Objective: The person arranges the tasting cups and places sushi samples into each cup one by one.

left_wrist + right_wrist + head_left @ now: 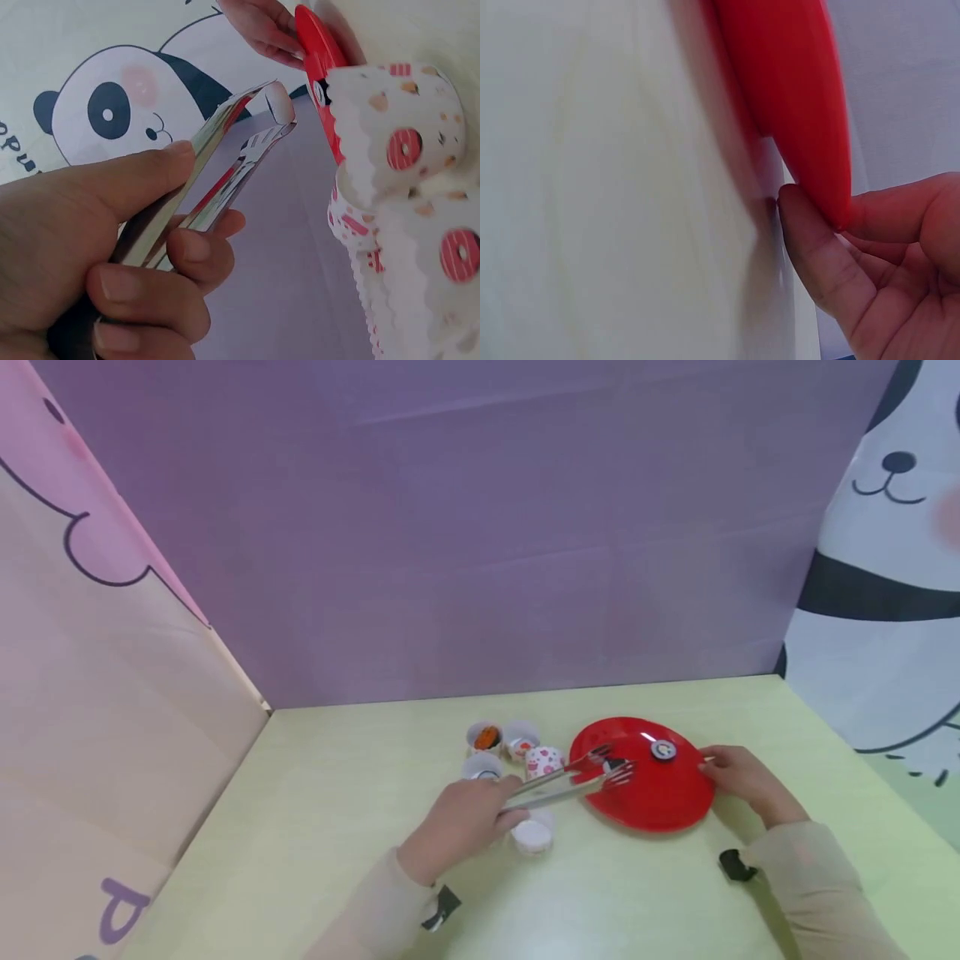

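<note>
My left hand [467,822] grips a pair of metal serving tongs [551,789] with fork-shaped ends. Between the tong tips, a small round pale piece [280,103] is held above the red plate [637,810]. On that plate lies a small round black-and-white piece [663,750]. My right hand [742,781] pinches the plate's right rim, thumb on one face and fingers on the other, as the right wrist view shows; the rim [817,150] there stands a little off the table.
Left of the plate cluster several printed paper cups [397,135]. One cup [472,745] holds an orange-and-black piece [487,737]; a white cup [533,835] stands nearest me. The pale table [337,793] meets a purple backdrop [480,568] behind and printed panels at both sides.
</note>
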Demonstrator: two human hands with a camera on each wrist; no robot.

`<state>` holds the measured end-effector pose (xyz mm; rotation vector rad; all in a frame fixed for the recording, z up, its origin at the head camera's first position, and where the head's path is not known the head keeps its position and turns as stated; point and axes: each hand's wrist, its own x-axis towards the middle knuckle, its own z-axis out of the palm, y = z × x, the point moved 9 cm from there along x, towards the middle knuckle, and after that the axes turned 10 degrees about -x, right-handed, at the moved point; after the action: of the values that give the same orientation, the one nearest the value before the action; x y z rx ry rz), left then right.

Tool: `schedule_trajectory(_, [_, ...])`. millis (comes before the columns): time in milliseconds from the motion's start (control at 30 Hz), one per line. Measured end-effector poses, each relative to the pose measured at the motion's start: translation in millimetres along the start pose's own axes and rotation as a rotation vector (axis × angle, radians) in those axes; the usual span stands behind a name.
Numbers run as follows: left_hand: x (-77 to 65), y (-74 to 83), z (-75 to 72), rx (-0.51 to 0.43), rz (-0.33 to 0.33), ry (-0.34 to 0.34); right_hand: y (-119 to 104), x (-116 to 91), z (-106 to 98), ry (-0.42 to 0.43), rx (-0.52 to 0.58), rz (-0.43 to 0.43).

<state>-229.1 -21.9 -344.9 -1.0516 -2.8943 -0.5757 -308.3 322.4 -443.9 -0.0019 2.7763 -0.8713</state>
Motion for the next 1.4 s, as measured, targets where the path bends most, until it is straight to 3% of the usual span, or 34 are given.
schedule_trajectory(600, [-42.4, -40.9, -33.7, 0.015, 0.119, 0.086, -4.8, -4.0, -0.4, -0.001, -0.004, 0.004])
schedule_trajectory(900, [-64.1, -61.4, -45.2, -0.015, 0.088, 0.063, -4.7, -5.8, -0.1, 0.000, -0.005, 0.005])
schedule_trajectory(1200, [-83.4, -67.1, -62.0, -0.016, 0.096, 0.073, -3.3, -7.3, -0.5, -0.004, -0.008, 0.015])
schedule_trajectory(1400, [-94.9, -69.4, -68.6, -0.035, 0.108, 0.044, -3.1, -7.8, 0.4, -0.009, -0.006, 0.014])
